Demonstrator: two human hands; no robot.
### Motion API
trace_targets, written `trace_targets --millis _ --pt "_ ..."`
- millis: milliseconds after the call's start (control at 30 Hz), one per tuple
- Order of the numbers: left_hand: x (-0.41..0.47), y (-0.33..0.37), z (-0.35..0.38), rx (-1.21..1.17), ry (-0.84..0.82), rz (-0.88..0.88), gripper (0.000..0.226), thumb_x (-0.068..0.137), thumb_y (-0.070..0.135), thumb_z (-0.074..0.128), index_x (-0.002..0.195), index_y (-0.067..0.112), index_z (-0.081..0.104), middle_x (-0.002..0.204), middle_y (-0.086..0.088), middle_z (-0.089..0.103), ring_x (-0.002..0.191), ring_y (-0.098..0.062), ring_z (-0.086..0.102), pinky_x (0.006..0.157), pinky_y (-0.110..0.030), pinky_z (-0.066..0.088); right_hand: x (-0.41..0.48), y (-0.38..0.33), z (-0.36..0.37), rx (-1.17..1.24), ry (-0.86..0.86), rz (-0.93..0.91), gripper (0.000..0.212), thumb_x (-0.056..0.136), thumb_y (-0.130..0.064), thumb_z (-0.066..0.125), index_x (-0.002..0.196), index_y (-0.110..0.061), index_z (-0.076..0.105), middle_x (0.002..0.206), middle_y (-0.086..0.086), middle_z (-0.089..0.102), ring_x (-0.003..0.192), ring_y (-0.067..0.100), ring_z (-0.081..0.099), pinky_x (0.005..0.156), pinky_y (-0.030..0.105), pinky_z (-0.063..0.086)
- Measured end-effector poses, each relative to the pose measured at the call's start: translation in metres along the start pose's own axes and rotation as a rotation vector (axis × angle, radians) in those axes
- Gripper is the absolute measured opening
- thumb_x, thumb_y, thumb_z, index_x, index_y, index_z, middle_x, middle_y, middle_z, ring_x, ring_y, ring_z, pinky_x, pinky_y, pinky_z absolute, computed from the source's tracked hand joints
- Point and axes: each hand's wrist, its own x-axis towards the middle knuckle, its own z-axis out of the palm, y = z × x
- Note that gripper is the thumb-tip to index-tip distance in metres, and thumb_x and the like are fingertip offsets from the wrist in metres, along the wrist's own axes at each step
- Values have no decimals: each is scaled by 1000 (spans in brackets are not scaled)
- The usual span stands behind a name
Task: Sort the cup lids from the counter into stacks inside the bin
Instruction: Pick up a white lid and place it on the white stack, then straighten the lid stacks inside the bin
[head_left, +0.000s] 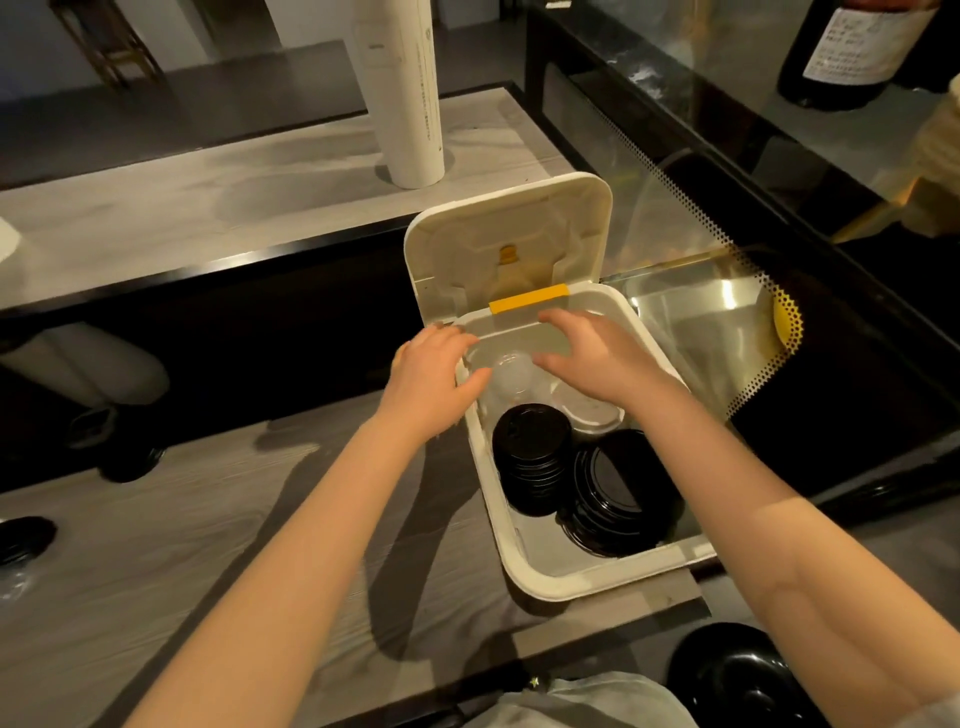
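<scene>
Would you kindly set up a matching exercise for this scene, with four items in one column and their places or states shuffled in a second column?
Items
1. bin lid
2. black lid stacks
3. clear lids
4. tall white roll

Places or states
A. standing upright on the far counter
B. flipped open, standing up behind the bin
C. at the far end of the bin, between the left hand and right hand
D. side by side in the near half of the bin

Pairs: 1-B, 2-D, 3-C, 4-A
</scene>
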Motion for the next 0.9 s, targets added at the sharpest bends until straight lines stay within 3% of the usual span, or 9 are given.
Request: trace_targets --millis 200,400,667,900 --pt "-40 -36 -42 71 -29 -219 59 94 45 45 146 20 29 155 -1 24 144 -21 13 117 -45 17 -6 -66 16 -61 93 -179 49 92 -35 55 137 -20 45 139 0 50 129 21 43 99 37 42" --pt "-94 -95 -70 189 -29 -398 67 94 50 40 150 23 15 158 -1 14 146 -21 4 117 -48 13 0 -134 54 -163 10 -314 51 93 -41 51 140 -22 40 139 0 48 127 23 43 98 41 44" --pt "-163 -195 -104 168 -5 -535 65 95 50 37 150 23 14 158 -1 10 146 -21 0 116 -50 8 6 -242 124 -240 -144 -427 63 97 -50 37 151 -25 16 157 3 19 144 25 17 112 42 30" --pt "-225 -298 -126 129 -41 -636 65 95 52 35 150 25 13 159 1 6 146 -19 -3 116 -49 8 12 -350 203 -270 -240 -463 64 96 -51 37 151 -26 15 158 3 16 144 26 17 110 44 33"
